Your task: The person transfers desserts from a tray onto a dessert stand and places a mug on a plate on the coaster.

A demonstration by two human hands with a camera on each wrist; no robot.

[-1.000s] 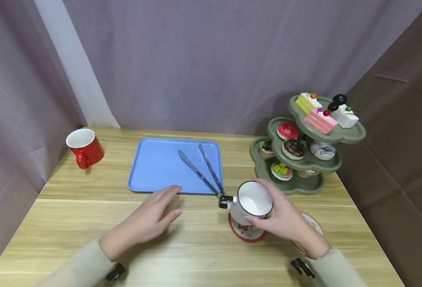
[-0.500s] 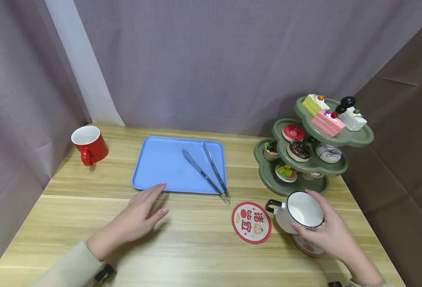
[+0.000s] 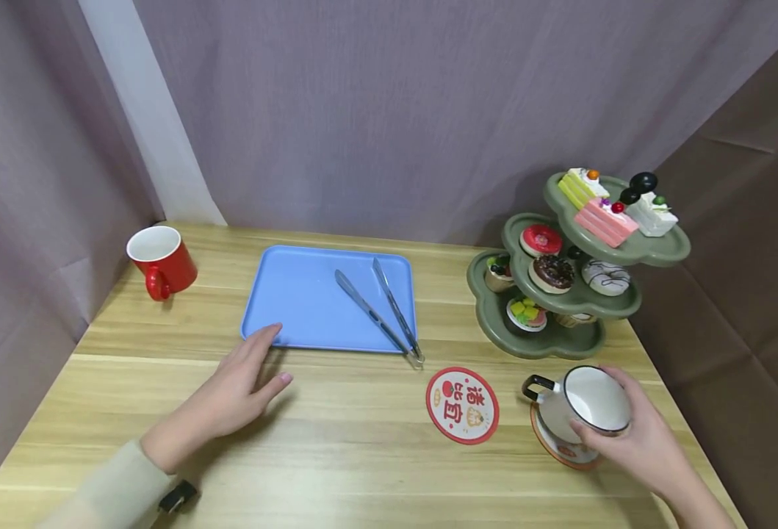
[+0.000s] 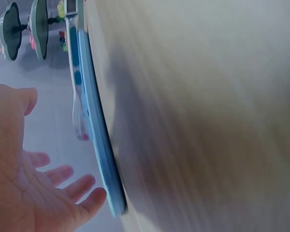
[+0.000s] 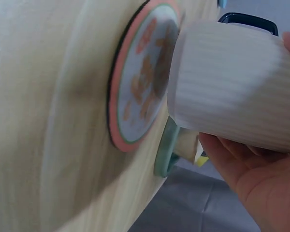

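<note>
My right hand (image 3: pixel 640 433) grips a white mug (image 3: pixel 577 408) with a black rim and black handle, fingers and thumb round its sides. The mug is upright close over the right coaster (image 3: pixel 570 457), covering much of it in the head view. In the right wrist view the ribbed mug (image 5: pixel 232 82) leans slightly over the coaster (image 5: pixel 142 72), whose printed face shows. My left hand (image 3: pixel 230 393) is over the table by the front left edge of the blue tray (image 3: pixel 309 308), fingers relaxed and holding nothing. A second round coaster (image 3: pixel 463 405) with a red rim lies left of the mug.
Metal tongs (image 3: pixel 382 312) lie on the tray's right side, their end past its front edge. A red mug (image 3: pixel 164 264) stands at the back left. At the back right is a green three-tier stand (image 3: pixel 541 342) bearing cakes, doughnuts and tarts.
My right hand has carried the white mug rightward from over the left coaster to the right one, uncovering the left coaster. My left hand has drifted left.
</note>
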